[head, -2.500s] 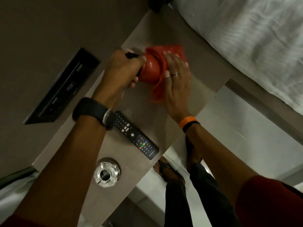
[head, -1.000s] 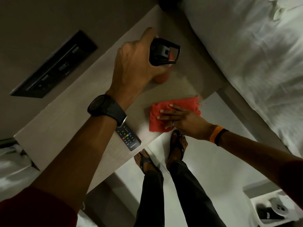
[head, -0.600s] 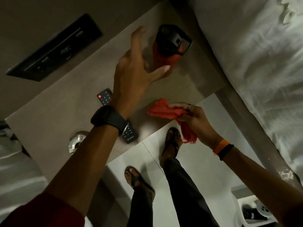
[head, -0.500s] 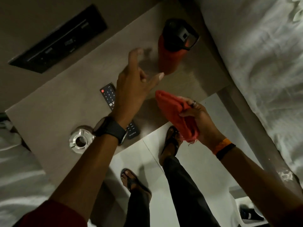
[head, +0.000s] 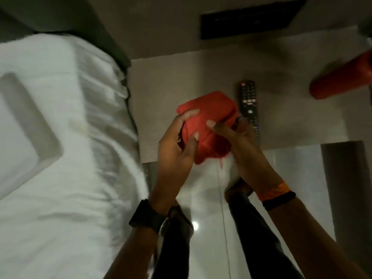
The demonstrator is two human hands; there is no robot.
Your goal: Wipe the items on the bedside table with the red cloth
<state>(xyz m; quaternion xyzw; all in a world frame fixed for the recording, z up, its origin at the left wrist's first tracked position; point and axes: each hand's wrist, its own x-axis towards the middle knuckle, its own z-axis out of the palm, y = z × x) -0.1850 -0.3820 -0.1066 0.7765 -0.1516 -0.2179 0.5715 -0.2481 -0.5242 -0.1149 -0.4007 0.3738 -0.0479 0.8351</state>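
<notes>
Both hands bunch the crumpled red cloth point(head: 207, 125) above the pale wood-grain desk point(head: 171, 81) front edge: left hand point(head: 177, 146) and right hand point(head: 237, 137) pinching it. Cloth touches nothing, so I judge the slim black remote point(head: 248, 105) just beside it and the red bottle point(head: 342, 79) beyond still pending.

Both hands hold the bunched red cloth point(head: 207, 125) above the bedside table's point(head: 171, 93) front edge: left hand point(head: 177, 150) gripping its left side, right hand point(head: 239, 141) its right. A remote point(head: 248, 101) lies just right of the cloth; a red bottle point(head: 342, 79) stands at the table's right edge, a white bed point(head: 60, 137) at its left
</notes>
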